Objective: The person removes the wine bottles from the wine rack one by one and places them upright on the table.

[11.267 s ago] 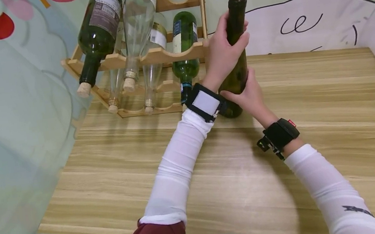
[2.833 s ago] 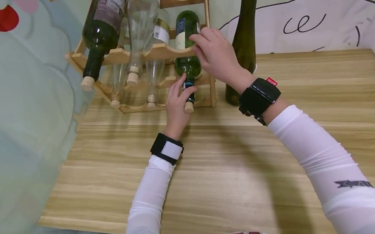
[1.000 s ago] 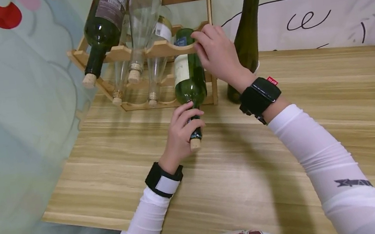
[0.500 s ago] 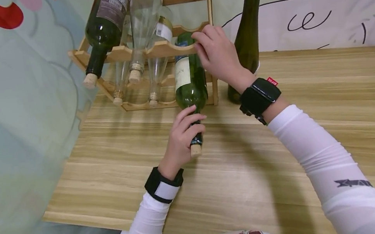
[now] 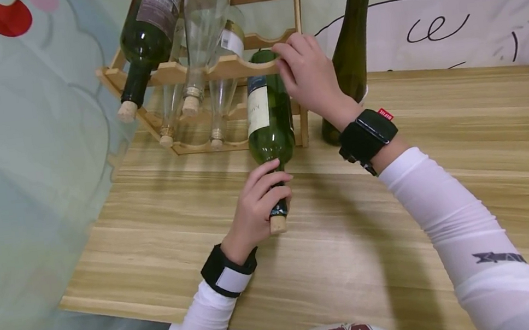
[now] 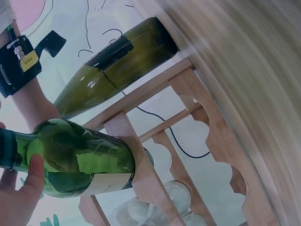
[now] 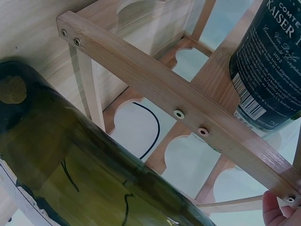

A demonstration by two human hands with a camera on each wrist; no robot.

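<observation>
My left hand [image 5: 254, 204] grips the neck of a corked green wine bottle [image 5: 271, 136], which slants neck-first out of the wooden wine rack [image 5: 235, 68]. Its cork points toward me, and its base end is still behind the rack's front rail. The bottle's dark printed back label [image 7: 268, 70] shows in the right wrist view. At the rack's upper right front corner, my right hand [image 5: 310, 74] holds the wood; its fingertips [image 7: 275, 212] appear there at the right wrist view's lower right. Part of the left palm is hidden by the bottle neck.
A tall dark olive bottle [image 5: 350, 55] with a cork stands upright on the table [image 5: 467, 162], close beside the rack's right side. Another dark green bottle [image 5: 147, 41] and a clear bottle [image 5: 202, 24] lie on the upper tier. More clear bottles lie below.
The tall olive bottle, earlier in both hands, now stands alone beside the rack. My left hand has drawn the green bottle forward out of the rack, while the right stays on the corner.
</observation>
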